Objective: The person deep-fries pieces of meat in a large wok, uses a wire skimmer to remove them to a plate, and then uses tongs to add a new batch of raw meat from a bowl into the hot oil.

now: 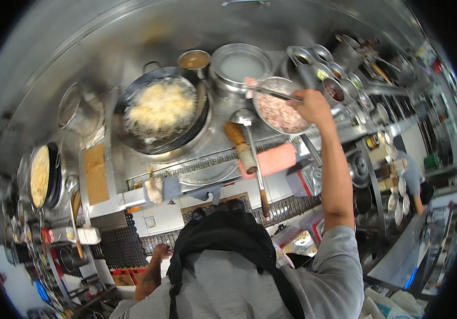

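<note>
My right hand [314, 105] is closed around a pair of metal tongs [278, 94]. A pale pink piece of raw meat [250, 85] is at their tips, over the left rim of a metal bowl [257, 107]. Pieces of raw meat [282, 113] fill this bowl. Down at my left side hangs my left hand [162, 252], away from the counter; its fingers look loosely curled. To the left of the bowl, a large black wok [120, 131] holds bubbling oil with pale golden food [162, 103] frying in it.
A ladle [248, 123] and a bamboo wok brush [242, 147] lie across the counter's front edge, beside a pink cloth [278, 159]. Behind stand a large pot [242, 63] and a pot of brown liquid [193, 60]. Several condiment containers [334, 87] stand right. Another person [410, 171] is at far right.
</note>
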`<control>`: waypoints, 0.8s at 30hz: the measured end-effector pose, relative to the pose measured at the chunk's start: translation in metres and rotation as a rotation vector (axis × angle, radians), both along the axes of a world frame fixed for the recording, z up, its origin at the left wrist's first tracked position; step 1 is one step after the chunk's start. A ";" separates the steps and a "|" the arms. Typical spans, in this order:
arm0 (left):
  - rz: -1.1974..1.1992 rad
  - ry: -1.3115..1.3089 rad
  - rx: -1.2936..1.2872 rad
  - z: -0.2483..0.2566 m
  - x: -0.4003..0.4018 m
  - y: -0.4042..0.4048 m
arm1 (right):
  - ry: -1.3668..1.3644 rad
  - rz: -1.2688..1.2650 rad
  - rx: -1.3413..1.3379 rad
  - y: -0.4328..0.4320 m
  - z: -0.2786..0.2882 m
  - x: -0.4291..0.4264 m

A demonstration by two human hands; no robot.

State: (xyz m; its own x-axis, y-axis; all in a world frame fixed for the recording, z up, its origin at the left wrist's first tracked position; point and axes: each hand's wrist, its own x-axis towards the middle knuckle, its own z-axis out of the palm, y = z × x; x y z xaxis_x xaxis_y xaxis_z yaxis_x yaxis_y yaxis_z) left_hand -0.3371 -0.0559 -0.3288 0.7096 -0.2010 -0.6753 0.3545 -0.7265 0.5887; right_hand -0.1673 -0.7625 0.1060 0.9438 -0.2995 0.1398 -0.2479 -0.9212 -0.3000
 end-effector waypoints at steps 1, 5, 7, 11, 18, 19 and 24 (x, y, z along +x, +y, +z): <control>0.159 0.088 -0.059 0.005 0.006 -0.002 | -0.067 0.118 -0.059 0.036 0.005 0.014; 0.482 0.244 -0.196 0.025 0.028 -0.007 | 0.108 0.348 -0.269 0.191 -0.011 0.079; 0.548 0.187 -0.226 0.016 0.019 0.006 | 0.183 0.470 -0.357 0.270 -0.019 0.106; 0.668 0.228 -0.333 0.002 -0.006 0.018 | 0.152 0.511 -0.394 0.335 -0.057 0.141; -0.289 0.163 0.223 -0.022 -0.110 0.056 | 0.072 0.357 -0.227 0.309 -0.010 0.136; -0.315 0.120 0.231 -0.026 -0.122 0.069 | 0.100 0.287 -0.184 0.290 -0.005 0.138; -0.494 0.098 0.231 -0.026 -0.105 0.062 | -0.019 -0.080 -0.144 0.144 0.007 0.110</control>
State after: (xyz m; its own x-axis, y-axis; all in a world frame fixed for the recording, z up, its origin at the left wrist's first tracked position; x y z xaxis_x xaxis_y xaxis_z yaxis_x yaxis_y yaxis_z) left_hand -0.4417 0.0066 -0.3547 0.4997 -0.3327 -0.7997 -0.0162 -0.9267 0.3755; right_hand -0.0570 -0.6186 0.1131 0.9145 -0.3488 0.2047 -0.3173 -0.9326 -0.1719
